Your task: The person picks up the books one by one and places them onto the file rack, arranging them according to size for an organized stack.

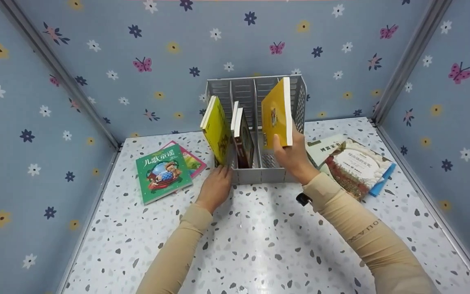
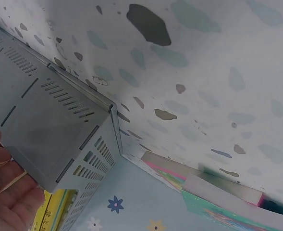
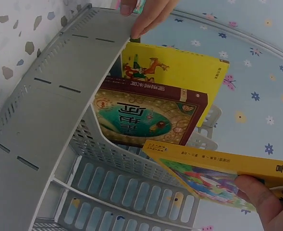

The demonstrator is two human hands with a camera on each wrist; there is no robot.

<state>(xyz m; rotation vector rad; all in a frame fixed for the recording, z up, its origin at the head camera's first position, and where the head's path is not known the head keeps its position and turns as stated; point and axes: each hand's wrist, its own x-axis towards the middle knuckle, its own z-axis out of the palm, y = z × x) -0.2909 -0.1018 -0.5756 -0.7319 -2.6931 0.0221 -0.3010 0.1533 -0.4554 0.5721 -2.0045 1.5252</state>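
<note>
right hand [image 1: 295, 154] pinching a thick, rectangular yellow-orange book [image 1: 273, 116] above a slotted grey plastic rack [image 1: 248, 177], left hand [image 1: 216, 186] gripping that rack's front rim, lime-covered book [image 1: 220, 132] and brown-covered book [image 1: 245, 143] standing just beyond it, green book [image 1: 163, 175] lying to its left, speckled tabletop [image 1: 255, 241] beneath

This place is looking like a small partitioned booth, set up as a workstation; what sort of building is surrounding it, can't tell. Pale-blue panels [image 1: 174, 24] are closing in the back and both sides, showing printed flowers [image 1: 172, 47] and butterflies [image 1: 142, 64]. Metal corner posts [image 1: 411, 57] are running up where panels are meeting. White speckled worktop [image 1: 259, 237] is filling the space between. Grey slotted rack [image 1: 246, 176] is standing near the back panel, illustrated books [image 1: 164, 174] are lying on either side, all giving a children's reading-corner look.
</note>
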